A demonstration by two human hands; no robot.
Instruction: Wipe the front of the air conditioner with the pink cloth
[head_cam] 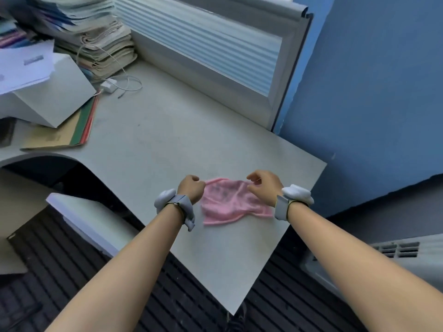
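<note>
Both hands are on the cloth now. The left hand is curled into a near fist, pinching the far left corner of the pink cloth, and the right hand has its fingers bent down, nipping the far right edge. Between them the top hem is drawn fairly taut, while the rest of the cloth lies rumpled on the grey desk, close to its near corner.

The air conditioner sits low at the right, below desk height, with only its vented top and a slice of its casing in sight; its front face is out of view, so the wiping looks not yet begun.

What could go wrong? The grip is by fingertips on thin fabric, so a quick lift might let one corner slip and drop the cloth to the dark ribbed floor mat. Held spread like this, it would also make a flimsy wiping pad; it probably wants bunching first. And the swing down to the unit passes the desk's sharp corner, where a trailing edge could snag.
</note>
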